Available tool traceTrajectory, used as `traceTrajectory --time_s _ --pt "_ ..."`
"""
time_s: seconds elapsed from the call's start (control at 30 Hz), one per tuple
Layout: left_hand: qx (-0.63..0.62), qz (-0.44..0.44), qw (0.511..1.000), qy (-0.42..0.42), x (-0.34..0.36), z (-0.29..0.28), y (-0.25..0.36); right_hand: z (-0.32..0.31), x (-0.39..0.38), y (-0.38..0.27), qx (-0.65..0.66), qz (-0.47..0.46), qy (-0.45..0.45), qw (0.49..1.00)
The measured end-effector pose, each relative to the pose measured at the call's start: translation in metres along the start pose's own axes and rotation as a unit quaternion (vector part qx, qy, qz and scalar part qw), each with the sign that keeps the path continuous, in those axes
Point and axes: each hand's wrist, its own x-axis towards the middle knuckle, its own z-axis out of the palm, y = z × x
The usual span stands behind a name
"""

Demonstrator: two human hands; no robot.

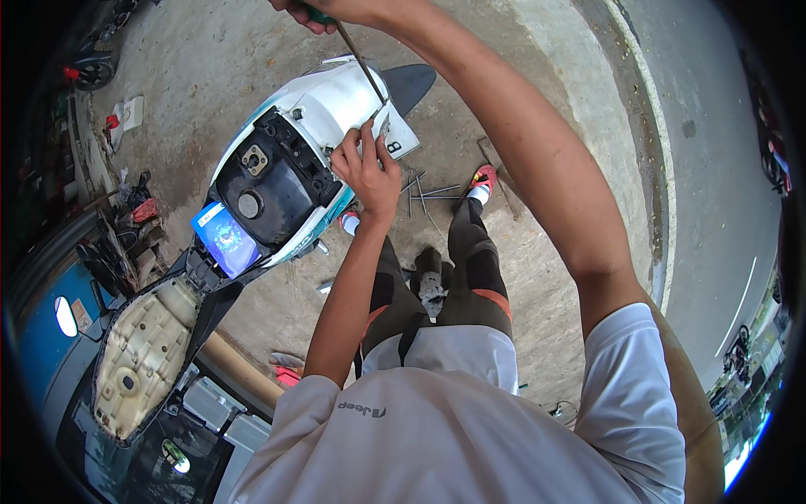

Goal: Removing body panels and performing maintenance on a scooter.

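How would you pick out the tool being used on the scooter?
Find the white scooter with its seat flipped open. At its tail, the right hand holds a screwdriver beside the left hand. Its green handle and thin shaft distinguish it from loose metal rods on the ground.

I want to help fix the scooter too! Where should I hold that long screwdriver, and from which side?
Hold the screwdriver by its green handle at the top end, where the right hand already wraps it. Come from above, away from the scooter, because the thin metal shaft slants down to the tail by the left hand. The shaft looks too slim for a firm hold.
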Motion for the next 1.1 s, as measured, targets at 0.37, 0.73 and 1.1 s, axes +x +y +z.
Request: traceTrajectory --time_s 0.37,0.73,1.1 --pt "0.005 -0.003 1.0 0.022 -0.004 0.0 -0.006 0.014 -0.242 0.039 -0.156 -0.178 0.321 0.917" --pt "0.001 0.0 1.0 0.008 -0.001 0.0 -0.002 0.054 -0.323 0.064 -0.191 0.011 0.157 0.969" --pt "-0.232 -0.159 0.959 -0.016 -0.009 0.003 -0.011 -0.01 -0.207 0.029 -0.131 -0.164 0.276 0.938"
